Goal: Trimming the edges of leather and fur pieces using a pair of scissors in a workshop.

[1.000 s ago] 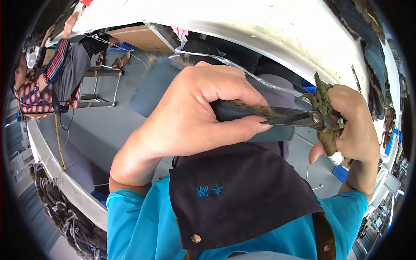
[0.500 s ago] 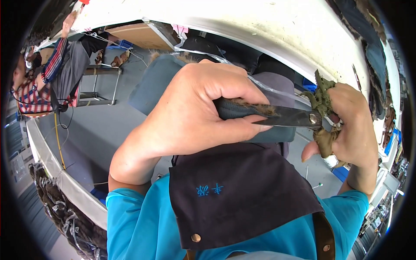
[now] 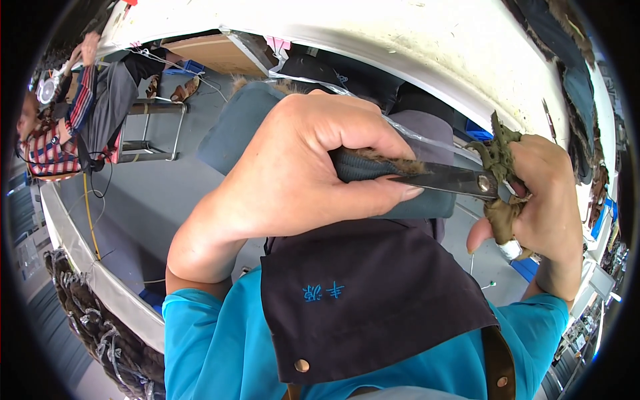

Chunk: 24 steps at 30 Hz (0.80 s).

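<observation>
Between the thumb and fingers of my left hand is a folded edge of dark grey-blue fabric with brown fur. The rest of this fur-lined piece hangs over my lap beyond the wrist. My right hand grips scissors whose handles are wrapped in olive-green cloth. The blades point left and their tips lie at the fabric edge, by my left thumb and fingertips. A white band circles part of the right hand near the wrapped handle. The fabric inside my left palm is hidden.
A white worktable curves across the far side, with a thin pointed tool on it and dark furry pieces at its right. Another person sits at the left near a metal-legged stool. Dark fur bundles lie lower left.
The right hand and scissors have shifted slightly down, and the blades appear tilted a little differently at the fabric edge. My left hand barely moves. The other person's hands have moved.
</observation>
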Motion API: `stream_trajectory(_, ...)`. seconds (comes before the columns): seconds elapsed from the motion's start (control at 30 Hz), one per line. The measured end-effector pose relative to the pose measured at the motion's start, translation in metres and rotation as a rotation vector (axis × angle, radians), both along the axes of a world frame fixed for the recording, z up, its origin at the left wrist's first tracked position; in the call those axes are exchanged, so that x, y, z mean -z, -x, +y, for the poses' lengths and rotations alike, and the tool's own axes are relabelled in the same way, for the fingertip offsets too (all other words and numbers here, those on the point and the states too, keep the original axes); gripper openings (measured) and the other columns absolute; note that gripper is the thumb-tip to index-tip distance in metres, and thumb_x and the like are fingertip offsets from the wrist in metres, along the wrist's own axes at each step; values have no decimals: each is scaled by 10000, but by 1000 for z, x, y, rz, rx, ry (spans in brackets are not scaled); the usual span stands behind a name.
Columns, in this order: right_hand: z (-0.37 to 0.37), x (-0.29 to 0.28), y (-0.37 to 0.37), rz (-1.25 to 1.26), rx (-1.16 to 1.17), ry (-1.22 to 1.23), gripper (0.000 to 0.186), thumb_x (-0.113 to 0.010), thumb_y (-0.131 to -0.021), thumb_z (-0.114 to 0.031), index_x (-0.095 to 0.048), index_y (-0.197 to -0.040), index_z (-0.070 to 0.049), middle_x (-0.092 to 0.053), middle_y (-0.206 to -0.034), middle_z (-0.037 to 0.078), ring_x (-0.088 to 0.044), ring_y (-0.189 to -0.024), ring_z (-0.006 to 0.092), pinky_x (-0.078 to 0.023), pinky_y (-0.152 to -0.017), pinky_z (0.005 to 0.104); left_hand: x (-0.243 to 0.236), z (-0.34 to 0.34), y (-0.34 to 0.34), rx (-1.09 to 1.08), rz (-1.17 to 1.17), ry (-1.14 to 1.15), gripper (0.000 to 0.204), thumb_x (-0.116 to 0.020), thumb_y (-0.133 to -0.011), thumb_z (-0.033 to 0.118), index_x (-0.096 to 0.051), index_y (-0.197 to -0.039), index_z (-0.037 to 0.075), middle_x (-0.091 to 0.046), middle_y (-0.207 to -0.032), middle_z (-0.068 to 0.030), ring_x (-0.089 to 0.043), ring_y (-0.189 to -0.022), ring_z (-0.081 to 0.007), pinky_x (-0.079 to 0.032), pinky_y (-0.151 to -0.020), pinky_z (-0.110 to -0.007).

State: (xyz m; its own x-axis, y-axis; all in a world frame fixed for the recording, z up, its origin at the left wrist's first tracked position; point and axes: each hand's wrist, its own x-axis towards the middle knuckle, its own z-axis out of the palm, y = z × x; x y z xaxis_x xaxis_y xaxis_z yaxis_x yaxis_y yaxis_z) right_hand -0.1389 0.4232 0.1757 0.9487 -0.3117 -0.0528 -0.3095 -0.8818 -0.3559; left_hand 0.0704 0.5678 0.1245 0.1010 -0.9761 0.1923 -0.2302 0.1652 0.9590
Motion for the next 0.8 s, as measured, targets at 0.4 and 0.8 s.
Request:
stream_trajectory(0.4,3,0,-2,-61,-49,87,324,-689,-414,-116,-400,-543,-46,-333,-470,81,-391,-423,261,-277,-427,337,0,1,-1,19,13,2,165,-760,-572,24,-669,-709,30,-573,-581,-15,-461,-521,-109,-313,-510,-264)
stream_trajectory(0.8,-6,2,2,-15,-13,-119,328,-755,-434,-151,-503,-607,-29,-377,-495,64,-400,-455,217,-278,-439,306,-2,2,-4,-1,19,-36,148,-759,-592,13,-657,-698,28,-531,-563,-5,-434,-528,-95,-292,-495,-255)
